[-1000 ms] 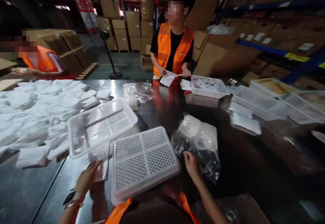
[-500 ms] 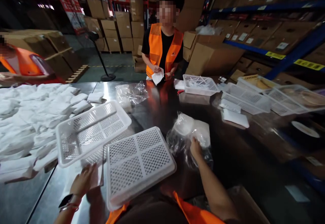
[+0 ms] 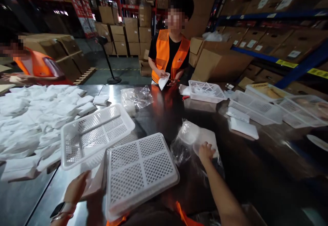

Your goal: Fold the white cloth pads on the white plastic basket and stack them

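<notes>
Reaching farther over than a moment ago, R hand (image 3: 206, 152), ctr-right of frame, lies atop rounded white contents (image 3: 190, 132) of crinkly clear plastic bag (image 3: 180, 151), fingers bent, parted; L hand (image 3: 76, 187), lower left, meets flat white packet (image 3: 96, 178), grip can't be told.

Bagged stacks (image 3: 190, 132): white in clear film. Upturned basket (image 3: 141, 164): white, shows diamond lattice. Open basket (image 3: 105, 132): white, likewise latticed. Packets (image 3: 38, 116): white. Vest (image 3: 163, 50): orange. Cartons (image 3: 119, 36): brown. Shelf beam (image 3: 256, 54): blue, bears yellow labels (image 3: 287, 64).
</notes>
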Action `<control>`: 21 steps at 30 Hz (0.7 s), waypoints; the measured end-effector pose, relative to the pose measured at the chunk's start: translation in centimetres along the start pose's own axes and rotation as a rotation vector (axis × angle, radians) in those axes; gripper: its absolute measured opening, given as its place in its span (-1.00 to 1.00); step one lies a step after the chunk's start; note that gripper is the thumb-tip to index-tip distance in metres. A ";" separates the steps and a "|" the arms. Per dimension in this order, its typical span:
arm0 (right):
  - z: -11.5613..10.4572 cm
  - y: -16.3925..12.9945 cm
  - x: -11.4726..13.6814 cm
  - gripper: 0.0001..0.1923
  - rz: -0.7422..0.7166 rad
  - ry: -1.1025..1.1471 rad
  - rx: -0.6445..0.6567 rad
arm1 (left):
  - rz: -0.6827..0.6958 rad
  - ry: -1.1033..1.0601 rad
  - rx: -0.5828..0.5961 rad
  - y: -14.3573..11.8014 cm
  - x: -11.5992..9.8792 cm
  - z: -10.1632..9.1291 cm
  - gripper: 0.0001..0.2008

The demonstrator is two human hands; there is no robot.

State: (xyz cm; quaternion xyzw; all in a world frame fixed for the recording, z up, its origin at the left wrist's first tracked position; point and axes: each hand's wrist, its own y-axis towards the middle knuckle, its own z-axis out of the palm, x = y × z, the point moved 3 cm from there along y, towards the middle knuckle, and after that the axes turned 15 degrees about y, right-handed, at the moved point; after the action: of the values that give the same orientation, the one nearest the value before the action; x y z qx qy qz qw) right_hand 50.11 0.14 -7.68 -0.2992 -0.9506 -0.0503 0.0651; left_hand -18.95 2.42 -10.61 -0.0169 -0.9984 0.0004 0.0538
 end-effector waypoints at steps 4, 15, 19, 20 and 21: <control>1.1 1.6 -0.2 -0.63 0.105 0.009 0.031 | -0.005 -0.071 0.019 0.1 -0.8 -2.2 -0.53; 1.9 -0.6 -1.4 -0.65 -0.122 0.169 0.295 | 0.153 -0.127 -0.184 0.0 -12.0 -11.1 -0.44; 2.2 -2.7 -2.1 -0.57 -0.220 0.232 0.350 | 0.348 -0.055 -0.005 -1.1 -19.3 -9.8 -0.34; 2.2 -3.2 -2.2 -0.61 -0.250 0.264 0.342 | 0.384 -0.037 0.010 -1.5 -20.4 -9.4 -0.33; 2.3 -3.6 -2.3 -0.64 -0.268 0.303 0.322 | 0.414 -0.026 0.007 -1.9 -21.2 -9.2 -0.34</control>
State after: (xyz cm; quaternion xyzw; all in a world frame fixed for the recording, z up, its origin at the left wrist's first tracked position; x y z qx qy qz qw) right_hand 49.69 -3.72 -10.50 -0.1456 -0.9569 0.0490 0.2464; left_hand 3.00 -0.22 -3.70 -0.2215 -0.9742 0.0154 0.0399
